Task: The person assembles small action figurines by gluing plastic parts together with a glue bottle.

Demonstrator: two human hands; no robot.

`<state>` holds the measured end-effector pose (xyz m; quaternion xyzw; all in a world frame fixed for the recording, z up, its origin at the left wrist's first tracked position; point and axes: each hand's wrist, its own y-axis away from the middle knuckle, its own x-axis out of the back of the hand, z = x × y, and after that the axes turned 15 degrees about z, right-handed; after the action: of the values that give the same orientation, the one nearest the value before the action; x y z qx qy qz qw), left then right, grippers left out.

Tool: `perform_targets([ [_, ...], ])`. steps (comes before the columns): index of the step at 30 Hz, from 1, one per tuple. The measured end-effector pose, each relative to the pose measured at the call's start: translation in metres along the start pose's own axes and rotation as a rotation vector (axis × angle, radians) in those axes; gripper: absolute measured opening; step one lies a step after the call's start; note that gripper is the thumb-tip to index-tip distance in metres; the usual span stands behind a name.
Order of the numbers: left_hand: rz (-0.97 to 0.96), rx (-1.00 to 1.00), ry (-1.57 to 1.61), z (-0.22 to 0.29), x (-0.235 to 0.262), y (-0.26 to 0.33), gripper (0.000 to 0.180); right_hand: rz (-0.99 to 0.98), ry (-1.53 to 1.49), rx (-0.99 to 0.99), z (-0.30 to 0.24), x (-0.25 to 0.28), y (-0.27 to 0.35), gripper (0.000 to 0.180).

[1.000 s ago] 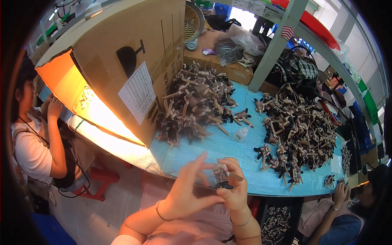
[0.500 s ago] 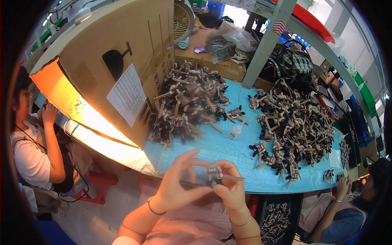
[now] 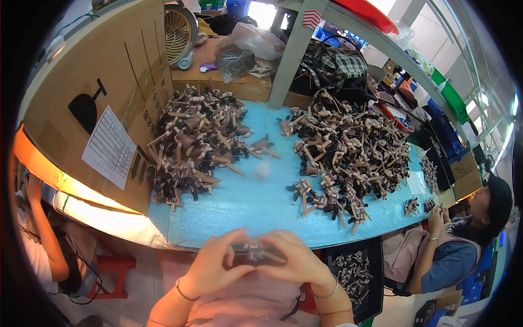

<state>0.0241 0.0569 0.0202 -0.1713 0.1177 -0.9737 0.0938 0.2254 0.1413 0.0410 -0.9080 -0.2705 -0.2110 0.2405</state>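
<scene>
A small toy figure (image 3: 254, 250) in brown and pale tones, slightly blurred, is held up in front of my body at the table's near edge. My left hand (image 3: 215, 267) curves round it from the left, thumb and fingers bent inward. From the other side my right hand (image 3: 297, 259) grips it, with a flat tan blade-like piece sticking out towards the right palm. The two thumbs nearly meet below the figure. Beyond my hands, similar figures lie in a left heap (image 3: 190, 141) and a right heap (image 3: 354, 147). Between the heaps stands a small whitish bottle (image 3: 262, 171), smeared by motion.
A tall cardboard box (image 3: 117, 60) walls off the left side of the blue tabletop (image 3: 234, 210). A grey metal post (image 3: 294, 60) rises behind. To the right, a black tray (image 3: 370, 294) holds more pieces, near a co-worker (image 3: 457, 245). Another person (image 3: 43, 234) sits left.
The view has swung right, so the heaps appear further left. My left hand has closed in on the figure, and both hands sit slightly lower in the picture.
</scene>
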Motion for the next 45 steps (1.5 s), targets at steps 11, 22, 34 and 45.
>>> perform_targets([
  [11,0.332,-0.275,-0.432,-0.014,0.01,-0.02,0.04,0.701,0.909,0.023,0.076,0.097,-0.013,0.047],
  [22,0.472,-0.605,-1.119,-0.033,0.027,-0.084,0.02,0.395,0.507,0.166,0.051,0.006,-0.078,0.046],
  [34,0.367,-0.525,-0.822,-0.023,0.01,-0.096,0.019,0.457,0.003,-0.038,0.072,-0.009,-0.088,0.022],
  [45,0.403,-0.259,-0.206,-0.012,0.019,-0.077,0.009,0.548,-0.508,-0.212,0.066,0.001,-0.081,0.024],
])
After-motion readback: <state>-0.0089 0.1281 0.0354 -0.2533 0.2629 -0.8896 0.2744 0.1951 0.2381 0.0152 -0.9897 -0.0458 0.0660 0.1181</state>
